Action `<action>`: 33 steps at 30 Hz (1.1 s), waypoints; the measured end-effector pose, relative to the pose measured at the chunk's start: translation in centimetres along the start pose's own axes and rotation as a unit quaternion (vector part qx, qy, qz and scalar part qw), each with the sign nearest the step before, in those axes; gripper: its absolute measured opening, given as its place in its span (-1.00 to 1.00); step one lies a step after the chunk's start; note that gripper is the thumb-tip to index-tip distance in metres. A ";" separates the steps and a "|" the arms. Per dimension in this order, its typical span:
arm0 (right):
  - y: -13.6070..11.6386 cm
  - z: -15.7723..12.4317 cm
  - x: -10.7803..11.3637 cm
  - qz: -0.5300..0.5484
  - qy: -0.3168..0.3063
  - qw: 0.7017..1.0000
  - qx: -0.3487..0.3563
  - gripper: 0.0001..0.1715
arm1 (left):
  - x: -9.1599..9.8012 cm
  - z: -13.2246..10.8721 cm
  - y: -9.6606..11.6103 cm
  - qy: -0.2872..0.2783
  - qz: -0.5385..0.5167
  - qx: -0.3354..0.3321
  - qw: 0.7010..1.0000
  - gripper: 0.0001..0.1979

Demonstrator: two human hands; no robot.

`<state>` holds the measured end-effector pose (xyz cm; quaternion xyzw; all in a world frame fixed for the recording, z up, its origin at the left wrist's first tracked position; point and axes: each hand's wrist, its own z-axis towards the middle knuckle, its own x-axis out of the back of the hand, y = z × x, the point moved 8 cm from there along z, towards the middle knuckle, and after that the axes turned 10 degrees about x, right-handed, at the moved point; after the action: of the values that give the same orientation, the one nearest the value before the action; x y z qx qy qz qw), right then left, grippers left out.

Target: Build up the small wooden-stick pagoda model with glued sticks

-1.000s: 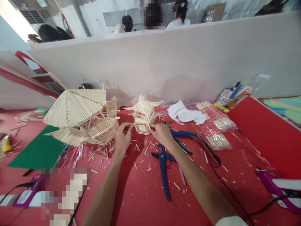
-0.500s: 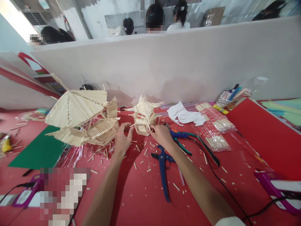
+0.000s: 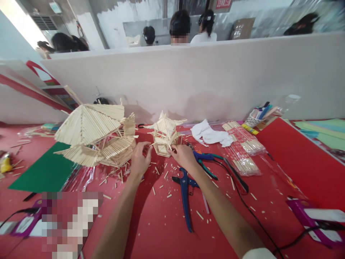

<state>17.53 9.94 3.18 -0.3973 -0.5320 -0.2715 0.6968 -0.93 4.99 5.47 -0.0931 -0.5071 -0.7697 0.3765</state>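
Small pale wooden-stick pavilion model [image 3: 165,126] stood upright mid-frame on red surface [image 3: 156,230]. Bare right hand [image 3: 183,156] was nearer, fingertips at its lower front; bare left hand [image 3: 140,158] sat just beside its left edge. Couldn't tell whether either grip pinched anything.

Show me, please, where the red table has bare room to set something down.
Nearly bare, with a few scraps: the near table between the left forearm and the blue cutter. Crowded: between the left hand and right hand, where stick pieces lie before the small stick house.
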 end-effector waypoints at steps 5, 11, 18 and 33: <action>0.0 0.0 0.0 -0.004 -0.001 1.000 0.002 -0.65 | -0.1 0.1 -0.3 -0.001 -0.001 0.008 1.000 -0.83; 0.0 0.1 -0.2 -0.006 -0.010 1.000 0.000 -0.65 | -0.1 0.0 -0.2 0.003 -0.005 -0.001 1.000 -0.84; -0.1 0.1 -0.2 -0.015 -0.008 1.000 0.007 -0.64 | -0.1 0.0 0.0 0.000 -0.004 0.000 1.000 -0.85; -0.2 0.0 -0.1 -0.021 -0.014 1.000 0.001 -0.61 | 0.1 0.2 -0.4 -0.015 0.006 0.010 1.000 -0.85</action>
<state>17.36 9.81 3.13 -0.3896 -0.5499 -0.2798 0.6837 -1.35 5.19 5.34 -0.1039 -0.5196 -0.7609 0.3744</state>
